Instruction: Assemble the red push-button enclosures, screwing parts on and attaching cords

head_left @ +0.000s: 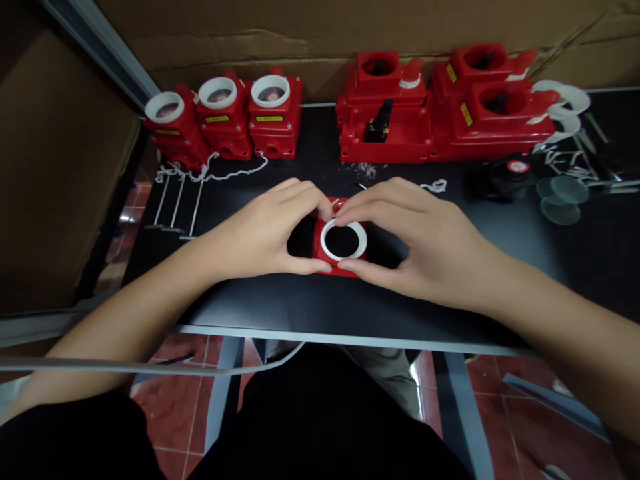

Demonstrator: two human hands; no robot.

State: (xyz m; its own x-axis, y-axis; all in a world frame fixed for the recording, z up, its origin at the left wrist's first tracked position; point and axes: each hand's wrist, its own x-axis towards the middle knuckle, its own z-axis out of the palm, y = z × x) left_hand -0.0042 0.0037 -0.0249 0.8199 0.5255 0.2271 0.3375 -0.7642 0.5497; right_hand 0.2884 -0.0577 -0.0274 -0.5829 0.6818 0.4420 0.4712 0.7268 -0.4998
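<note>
A white ring sits around a dark round opening on a small red housing in the middle of the black table. My left hand curves around the ring's left side, thumb at its near edge and fingertips at its far edge. From the right, my right hand grips the ring the same way, its fingertips meeting those of the left at the far edge. Most of the red housing is hidden beneath the ring and hands.
Several red boxes with white rings stand back left, with metal rods before them. Red housings without rings line the back right; one holds a black bottle. Glass discs and a black object lie right.
</note>
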